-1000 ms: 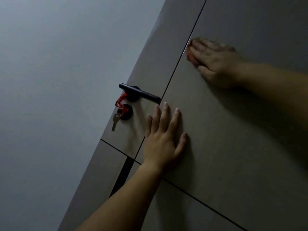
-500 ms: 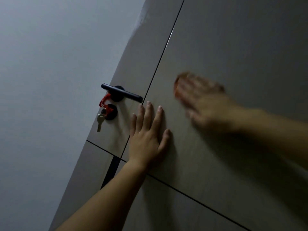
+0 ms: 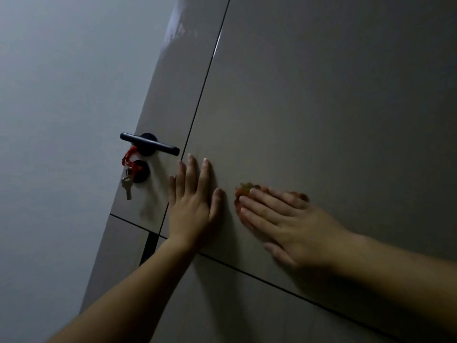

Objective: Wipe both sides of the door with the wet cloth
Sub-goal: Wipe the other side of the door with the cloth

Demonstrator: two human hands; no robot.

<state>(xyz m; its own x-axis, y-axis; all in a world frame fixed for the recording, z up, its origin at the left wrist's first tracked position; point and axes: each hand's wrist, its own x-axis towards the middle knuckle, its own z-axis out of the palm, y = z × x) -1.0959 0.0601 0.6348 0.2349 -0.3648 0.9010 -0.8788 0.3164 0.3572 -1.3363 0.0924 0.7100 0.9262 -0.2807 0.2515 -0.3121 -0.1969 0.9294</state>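
A grey-brown door (image 3: 321,107) with thin dark grooves fills most of the view. My left hand (image 3: 193,204) lies flat on it with straight fingers, just right of the black lever handle (image 3: 150,143). My right hand (image 3: 284,221) presses flat on an orange-red cloth (image 3: 243,189), of which only a small edge shows beyond the fingertips. Both hands are close together, a little above a horizontal groove.
A key (image 3: 127,186) on a red cord (image 3: 129,157) hangs from the lock below the handle. A pale grey wall (image 3: 61,120) stands to the left of the door's edge. Wet streaks shine near the door's top edge.
My right hand with the cloth has swept down the door from high on the panel to beside my left hand. My left hand has stayed flat in the same spot.
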